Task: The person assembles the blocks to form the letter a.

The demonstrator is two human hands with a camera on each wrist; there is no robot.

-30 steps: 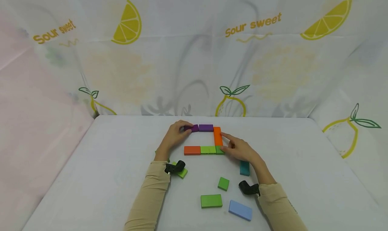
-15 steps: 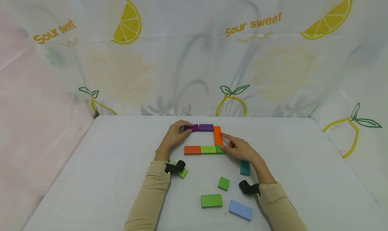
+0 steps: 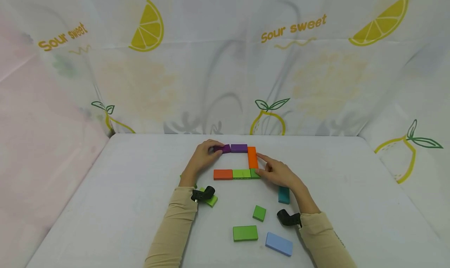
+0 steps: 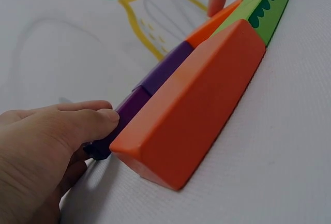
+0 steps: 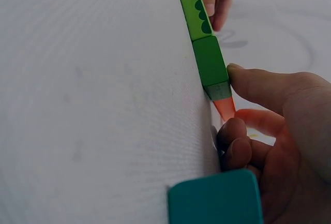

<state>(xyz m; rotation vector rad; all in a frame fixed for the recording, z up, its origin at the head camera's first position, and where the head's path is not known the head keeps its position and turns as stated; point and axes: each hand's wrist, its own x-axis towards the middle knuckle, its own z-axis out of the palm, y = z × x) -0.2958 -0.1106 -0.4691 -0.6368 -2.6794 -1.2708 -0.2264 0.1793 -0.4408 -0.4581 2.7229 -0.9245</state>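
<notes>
Thumb and fingers of my left hand [image 3: 204, 156] pinch the outer end of a dark purple block [image 3: 226, 148], which lies slightly tilted against a violet block [image 3: 239, 148]. An orange block [image 3: 252, 157] stretches from the violet one toward the front row. That row holds a red-orange block [image 3: 223, 175], a light green block with a scalloped dark edge [image 5: 195, 9] and a darker green block [image 5: 209, 61]. My right hand [image 3: 279, 173] has its index fingertip at the orange block's side and its thumb at the darker green block; its other fingers are curled under.
A teal block [image 3: 284, 195] lies beside the right wrist. Closer to me are a small green block [image 3: 259, 213], a longer green block [image 3: 245, 233] and a light blue block [image 3: 279, 243]. A lime block [image 3: 212, 201] is partly covered by the left wrist camera. A lemon-print cloth [image 3: 225, 65] hangs behind the white table.
</notes>
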